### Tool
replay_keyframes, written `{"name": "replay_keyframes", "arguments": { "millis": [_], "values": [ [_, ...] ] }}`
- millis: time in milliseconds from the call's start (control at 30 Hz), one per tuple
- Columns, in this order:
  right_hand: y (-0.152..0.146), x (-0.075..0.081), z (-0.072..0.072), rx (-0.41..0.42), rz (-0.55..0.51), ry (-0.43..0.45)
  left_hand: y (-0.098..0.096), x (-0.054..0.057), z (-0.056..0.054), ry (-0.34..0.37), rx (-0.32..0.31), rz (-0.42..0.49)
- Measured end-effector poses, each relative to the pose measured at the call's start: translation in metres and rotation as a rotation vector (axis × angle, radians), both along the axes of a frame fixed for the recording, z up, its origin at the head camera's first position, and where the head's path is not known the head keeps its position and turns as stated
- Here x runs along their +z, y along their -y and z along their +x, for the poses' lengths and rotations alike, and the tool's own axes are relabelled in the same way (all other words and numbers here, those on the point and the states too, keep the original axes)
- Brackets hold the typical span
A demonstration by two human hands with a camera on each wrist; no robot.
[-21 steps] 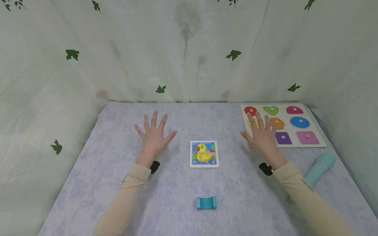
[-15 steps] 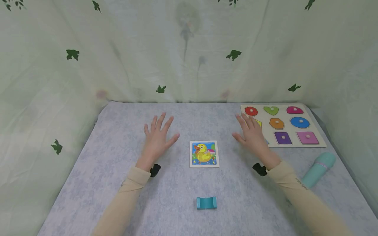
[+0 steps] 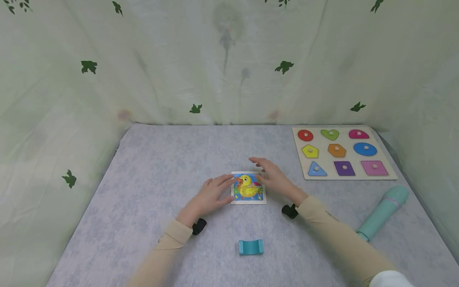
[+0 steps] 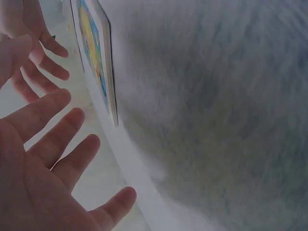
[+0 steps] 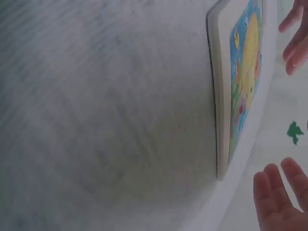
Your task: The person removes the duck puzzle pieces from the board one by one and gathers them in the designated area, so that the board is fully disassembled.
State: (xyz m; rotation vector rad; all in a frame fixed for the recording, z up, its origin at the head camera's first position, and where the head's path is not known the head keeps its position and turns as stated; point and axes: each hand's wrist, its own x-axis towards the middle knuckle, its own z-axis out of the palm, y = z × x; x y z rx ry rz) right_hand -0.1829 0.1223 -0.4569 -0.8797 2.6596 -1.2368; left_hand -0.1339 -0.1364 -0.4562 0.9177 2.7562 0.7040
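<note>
A small square duck puzzle (image 3: 248, 187) with a white frame lies flat in the middle of the table. My left hand (image 3: 211, 195) is at its left side, fingertips overlapping the frame's edge in the head view. On the other side my right hand (image 3: 277, 179) hovers by the upper right corner, its fingers loosely bent. Both wrist views show spread or extended fingers with nothing between them; the puzzle's edge (image 4: 109, 67) stands just past the left fingers, and the puzzle (image 5: 240, 82) appears beside the right ones.
A teal curved block (image 3: 251, 247) sits nearer me, below the puzzle. At the back right lies a shape-peg board (image 3: 322, 156) with colourful knobbed pieces. A mint-green cylindrical object (image 3: 381, 213) lies right of my right sleeve. A pale leaf-print curtain (image 3: 229, 79) surrounds the table.
Both hands have moved inward and nearer me, from spread wide apart to either side of the duck puzzle. The right hand has left the peg board. The puzzle stays in place.
</note>
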Motion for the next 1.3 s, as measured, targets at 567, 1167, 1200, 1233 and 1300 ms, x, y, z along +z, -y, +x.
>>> {"name": "replay_keyframes", "arguments": {
  "millis": [567, 1167, 1200, 1233, 1300],
  "values": [
    [0.036, -0.012, -0.013, 0.094, 0.102, 0.114, -0.012, -0.011, 0.013, -0.003, -0.029, -0.059],
    [0.051, -0.007, -0.016, 0.100, 0.194, 0.141, -0.008, -0.010, 0.020, 0.056, -0.008, -0.060],
    [0.050, -0.008, -0.017, 0.103, 0.173, 0.159, -0.008, -0.010, 0.020, 0.063, -0.006, -0.056],
    [0.050, -0.009, -0.018, 0.105, 0.152, 0.177, -0.008, -0.011, 0.020, 0.070, -0.004, -0.052],
    [0.049, -0.010, -0.019, 0.107, 0.123, 0.213, -0.008, -0.011, 0.020, 0.082, -0.002, -0.046]
  ]
}}
